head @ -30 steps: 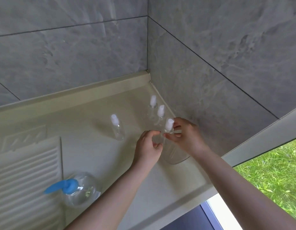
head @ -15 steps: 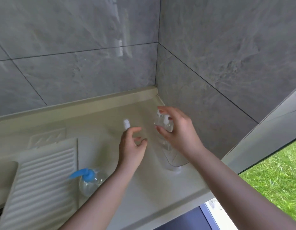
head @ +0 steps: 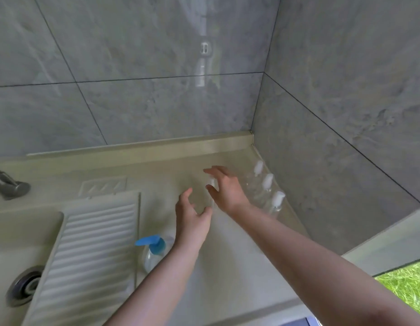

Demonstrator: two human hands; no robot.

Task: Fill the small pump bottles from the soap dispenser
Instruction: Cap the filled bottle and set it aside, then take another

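Right hand [head: 227, 189] spread around, perhaps touching, lone bottle [head: 211, 183], clear of wall

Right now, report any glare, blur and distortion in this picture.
Head view: a bright reflection streaks the glossy back wall tiles; both the left hand and right hand are motion-blurred, as is the small bottle between them; the clear bottles by the side wall are hard to outline; wide-angle distortion bends the tile joints.

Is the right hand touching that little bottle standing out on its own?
Cannot tell. In the head view the right hand has its fingers spread around the lone small bottle, whose white cap shows blurred between them; neither contact nor gap shows plainly.
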